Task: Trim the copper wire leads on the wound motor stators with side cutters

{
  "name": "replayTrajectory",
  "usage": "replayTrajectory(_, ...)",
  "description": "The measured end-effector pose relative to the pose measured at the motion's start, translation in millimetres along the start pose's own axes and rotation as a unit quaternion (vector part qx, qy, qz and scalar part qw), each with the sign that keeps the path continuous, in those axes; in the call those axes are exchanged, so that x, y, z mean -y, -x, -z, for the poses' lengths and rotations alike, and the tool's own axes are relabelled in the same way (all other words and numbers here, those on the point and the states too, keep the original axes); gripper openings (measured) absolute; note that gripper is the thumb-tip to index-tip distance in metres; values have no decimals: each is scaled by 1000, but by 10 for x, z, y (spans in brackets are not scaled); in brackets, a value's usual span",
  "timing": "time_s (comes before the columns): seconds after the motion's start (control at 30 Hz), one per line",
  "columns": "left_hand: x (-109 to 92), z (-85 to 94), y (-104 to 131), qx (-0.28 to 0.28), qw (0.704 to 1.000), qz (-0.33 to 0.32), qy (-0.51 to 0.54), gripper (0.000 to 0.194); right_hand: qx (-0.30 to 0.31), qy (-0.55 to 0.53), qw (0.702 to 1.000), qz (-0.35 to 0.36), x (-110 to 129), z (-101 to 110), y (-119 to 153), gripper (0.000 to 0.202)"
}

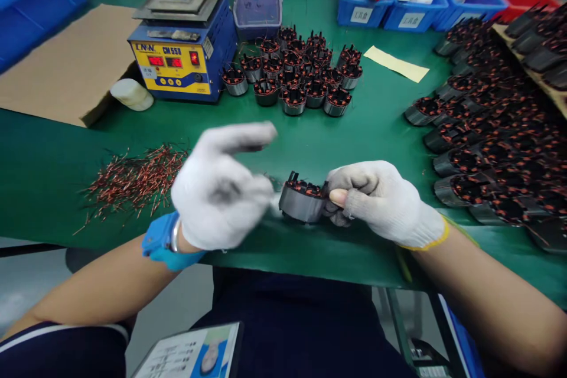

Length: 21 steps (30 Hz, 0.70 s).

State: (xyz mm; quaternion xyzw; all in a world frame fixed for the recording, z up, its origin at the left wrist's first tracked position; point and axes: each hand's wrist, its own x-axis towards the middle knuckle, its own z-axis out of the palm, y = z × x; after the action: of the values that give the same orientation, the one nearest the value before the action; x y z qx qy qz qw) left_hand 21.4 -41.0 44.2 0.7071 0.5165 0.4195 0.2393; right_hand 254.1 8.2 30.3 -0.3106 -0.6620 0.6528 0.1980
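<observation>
My right hand (376, 198), in a white knit glove with a bare thumb tip, grips a motor stator (302, 199) by its right side. The stator has a grey laminated ring, black plastic prongs on top and copper windings inside. Left of it is my left hand (224, 189), also gloved and smeared by motion. Its forefinger stretches to the right, apart from the thumb, and nothing shows between them. Whether its lower fingers touch the stator I cannot make out. A pile of cut copper wire ends (137, 180) lies beyond my left wrist.
Several stators (292, 100) stand in a group at the back, beside a blue and yellow CM 558 unit (172, 65). Many more stators (460, 159) crowd the right side. Blue bins (411, 16), a yellow paper strip (396, 64) and cardboard (66, 65) lie around the green mat (354, 130).
</observation>
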Motion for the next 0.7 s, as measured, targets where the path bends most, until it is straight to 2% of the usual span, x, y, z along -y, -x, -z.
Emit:
replayTrajectory(0.03,37,-14,-30,-43,995,65,58,34,-9,67,997,31,21,-1,9,27)
replayTrajectory(0.07,74,-30,-65,-38,983,126,128,40,-19,135,989,62,43,-5,16,26)
replayTrajectory(0.1,107,-47,-99,18,961,188,202,48,-27,195,976,92,62,-11,20,25)
replayTrajectory(0.13,132,-61,-127,123,922,254,265,57,-33,242,963,117,77,-20,21,23)
replayTrajectory(0.17,147,-73,-145,226,869,311,312,62,-39,275,951,136,85,-28,20,22)
replayTrajectory(0.2,152,-80,-152,298,818,348,347,63,-43,298,942,148,88,-36,18,20)
replayTrajectory(0.23,148,-82,-148,335,785,365,372,58,-45,313,936,155,86,-40,17,19)
replayTrajectory(0.27,139,-82,-136,341,774,367,387,50,-45,325,932,157,81,-42,15,19)
replayTrajectory(0.33,113,-74,-102,312,793,348,392,36,-44,342,928,145,65,-34,15,17)
replayTrajectory(0.4,88,-66,-74,293,823,310,375,40,-38,336,934,114,47,-16,15,17)
replayTrajectory(0.47,62,-60,-59,270,867,236,346,47,-34,281,957,58,22,1,9,20)
replayTrajectory(0.53,21,-53,-45,238,922,120,281,42,-40,157,987,-5,-13,7,-4,24)
replayTrajectory(0.6,-34,-38,-18,189,965,-6,183,23,-40,13,998,-47,-48,-2,-18,26)
replayTrajectory(0.63,-61,-29,1,168,974,-76,130,14,-32,-43,997,-54,-61,-12,-21,27)
replayTrajectory(0.7,-104,-17,41,132,969,-207,36,16,-6,-95,994,-58,-66,-32,-19,28)
